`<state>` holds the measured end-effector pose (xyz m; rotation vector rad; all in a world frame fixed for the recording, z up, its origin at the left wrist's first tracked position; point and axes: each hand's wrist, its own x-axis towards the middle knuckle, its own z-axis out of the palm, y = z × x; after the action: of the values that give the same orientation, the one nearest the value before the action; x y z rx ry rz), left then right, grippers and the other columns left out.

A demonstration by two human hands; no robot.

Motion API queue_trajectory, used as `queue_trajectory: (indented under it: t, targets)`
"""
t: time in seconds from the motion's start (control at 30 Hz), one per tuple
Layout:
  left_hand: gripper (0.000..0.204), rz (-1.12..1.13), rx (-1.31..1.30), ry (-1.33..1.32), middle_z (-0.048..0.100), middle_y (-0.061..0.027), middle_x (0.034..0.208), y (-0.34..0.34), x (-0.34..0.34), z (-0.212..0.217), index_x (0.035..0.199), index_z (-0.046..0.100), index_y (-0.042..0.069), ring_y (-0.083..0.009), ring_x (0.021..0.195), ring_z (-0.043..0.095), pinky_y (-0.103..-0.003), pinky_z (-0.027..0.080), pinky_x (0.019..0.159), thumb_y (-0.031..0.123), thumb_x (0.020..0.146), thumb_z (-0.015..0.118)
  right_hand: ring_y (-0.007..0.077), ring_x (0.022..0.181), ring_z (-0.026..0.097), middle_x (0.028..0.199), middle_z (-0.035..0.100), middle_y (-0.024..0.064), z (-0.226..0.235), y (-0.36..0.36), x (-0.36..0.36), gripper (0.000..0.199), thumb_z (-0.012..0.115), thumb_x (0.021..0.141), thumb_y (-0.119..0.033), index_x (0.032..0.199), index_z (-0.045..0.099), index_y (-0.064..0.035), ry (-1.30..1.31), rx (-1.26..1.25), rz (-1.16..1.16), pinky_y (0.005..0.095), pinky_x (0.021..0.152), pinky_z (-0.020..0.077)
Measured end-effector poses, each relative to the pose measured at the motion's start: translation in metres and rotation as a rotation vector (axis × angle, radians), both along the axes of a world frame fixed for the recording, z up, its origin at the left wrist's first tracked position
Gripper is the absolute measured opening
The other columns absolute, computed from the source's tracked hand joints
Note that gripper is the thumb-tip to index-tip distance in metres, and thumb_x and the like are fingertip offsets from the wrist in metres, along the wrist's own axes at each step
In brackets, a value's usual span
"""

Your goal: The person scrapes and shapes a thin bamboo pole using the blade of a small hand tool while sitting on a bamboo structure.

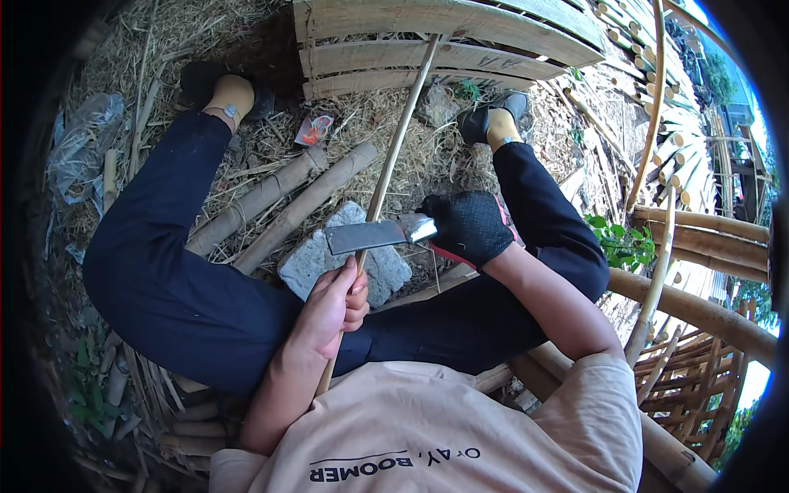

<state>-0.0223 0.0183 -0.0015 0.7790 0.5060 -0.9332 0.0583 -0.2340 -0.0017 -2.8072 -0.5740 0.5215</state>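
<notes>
A long, thin bamboo strip [399,140] runs from beside my body up to a wooden slatted crate. My bare left hand [330,308] is closed around its lower part, thumb pointing up along it. In a black glove with red edging, my right hand [468,226] grips a broad-bladed knife, its handle mostly hidden by the fingers. The flat, square-ended blade [363,237] lies across the strip just above my left thumb, with a shiny metal collar [417,228] next to the glove. Behind them sits a rough grey stone block [382,279] between my legs.
The wooden crate [370,25] stands at the far side. Cut bamboo poles [283,209] lie on straw left of the stone. Stacked bamboo [690,160], thick poles [699,312] and a lattice frame [699,370] fill the right. A plastic bag [86,148] lies far left.
</notes>
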Motion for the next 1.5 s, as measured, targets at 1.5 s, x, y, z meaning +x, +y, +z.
queue_trajectory:
  t: [1.5]
  targets:
    - [0.040, 0.004, 0.128, -0.005, 0.024, 0.0088, 0.057, -0.004, 0.000, 0.007, 0.077, 0.040, 0.015, -0.0014, 0.043, 0.019, -0.020, 0.014, 0.038, 0.040, 0.108, 0.038, 0.0348, 0.075, 0.070, 0.076, 0.070, 0.0159, -0.003, -0.050, 0.033, 0.023, 0.065, 0.081, -0.032, 0.094, 0.073, -0.0139, -0.120, -0.158, -0.238, 0.0464, 0.069, 0.0544]
